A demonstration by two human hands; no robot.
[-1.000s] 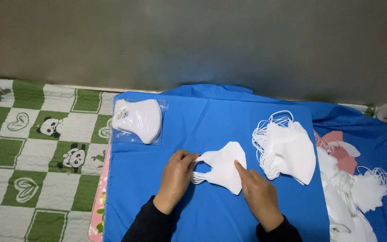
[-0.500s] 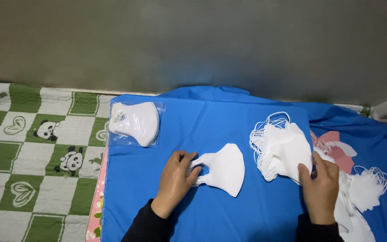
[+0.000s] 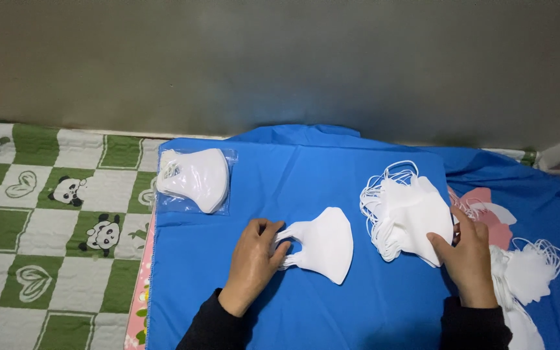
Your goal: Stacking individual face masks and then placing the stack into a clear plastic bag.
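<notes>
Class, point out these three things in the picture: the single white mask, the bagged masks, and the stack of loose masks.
single white mask (image 3: pixel 325 245), head view, middle of its cloth.
bagged masks (image 3: pixel 197 178), head view, centre of the clear bag.
stack of loose masks (image 3: pixel 413 217), head view, top mask's cloth.

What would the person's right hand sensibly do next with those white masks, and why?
Probably lift the top mask off the stack of masks: the right hand rests at its edge, while the left hand pins the single mask by its loops on the blue cloth.
</notes>
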